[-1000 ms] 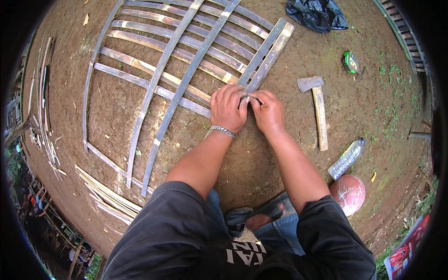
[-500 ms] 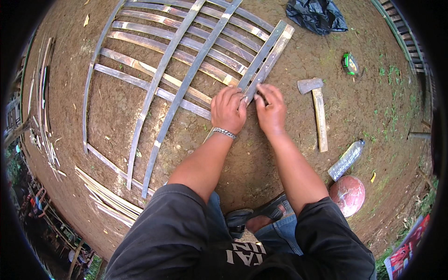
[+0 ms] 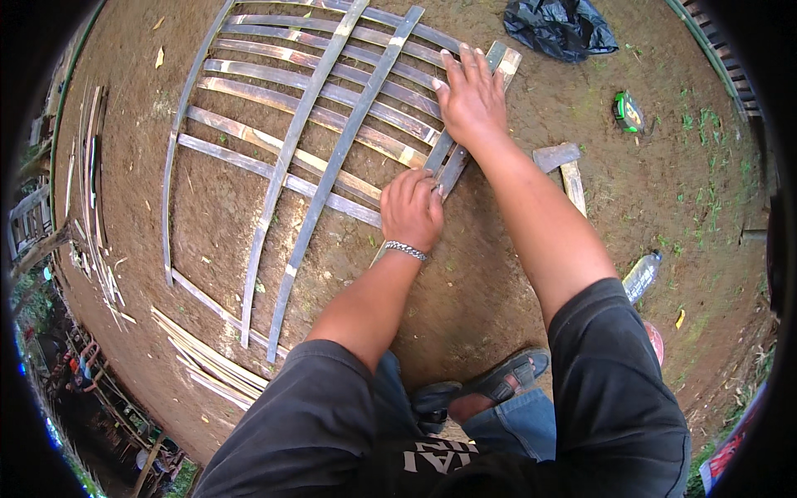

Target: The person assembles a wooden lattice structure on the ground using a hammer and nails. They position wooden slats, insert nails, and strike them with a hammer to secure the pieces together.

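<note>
A lattice of flat bamboo strips [image 3: 315, 124] lies on bare brown earth. Two grey strips [image 3: 452, 153] run side by side along its right edge. My left hand [image 3: 411, 209] presses its curled fingers on the near end of this pair. My right hand [image 3: 471, 98] lies flat, fingers spread, on the far part of the same pair near its top end. A silver bracelet [image 3: 405, 249] circles my left wrist.
A hammer [image 3: 564, 170] lies right of my right forearm. A green tape measure [image 3: 628, 112], a black plastic bag [image 3: 560, 25] and a clear bottle [image 3: 641, 276] sit on the ground to the right. Loose bamboo strips [image 3: 203, 357] are piled at lower left. My sandalled foot [image 3: 490, 390] is below.
My right hand has slid away from my left hand, up along the two grey strips toward their far end. My left hand stays at the near end.
</note>
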A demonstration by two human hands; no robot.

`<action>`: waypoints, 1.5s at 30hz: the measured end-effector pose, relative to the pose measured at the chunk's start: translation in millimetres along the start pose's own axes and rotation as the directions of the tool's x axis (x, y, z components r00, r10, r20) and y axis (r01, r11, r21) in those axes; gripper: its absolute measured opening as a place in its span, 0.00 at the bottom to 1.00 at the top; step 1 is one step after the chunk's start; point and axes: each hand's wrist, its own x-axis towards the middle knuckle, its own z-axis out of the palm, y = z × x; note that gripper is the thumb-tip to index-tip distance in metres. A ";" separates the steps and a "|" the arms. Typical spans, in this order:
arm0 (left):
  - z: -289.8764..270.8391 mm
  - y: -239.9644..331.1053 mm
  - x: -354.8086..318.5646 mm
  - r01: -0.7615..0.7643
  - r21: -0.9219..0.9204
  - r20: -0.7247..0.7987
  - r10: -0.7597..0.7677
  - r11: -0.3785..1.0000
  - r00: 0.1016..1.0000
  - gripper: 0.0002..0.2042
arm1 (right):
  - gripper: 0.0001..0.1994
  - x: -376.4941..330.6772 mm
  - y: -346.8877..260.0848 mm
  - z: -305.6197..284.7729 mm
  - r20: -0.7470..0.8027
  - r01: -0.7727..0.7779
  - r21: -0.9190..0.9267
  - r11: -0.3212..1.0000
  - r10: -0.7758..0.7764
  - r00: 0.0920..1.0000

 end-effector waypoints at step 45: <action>10.8 9.2 15.4 -0.017 -0.007 -0.050 0.016 1.000 0.999 0.08 | 0.31 -2.9 0.8 16.8 0.045 -0.123 0.033 0.992 0.121 0.992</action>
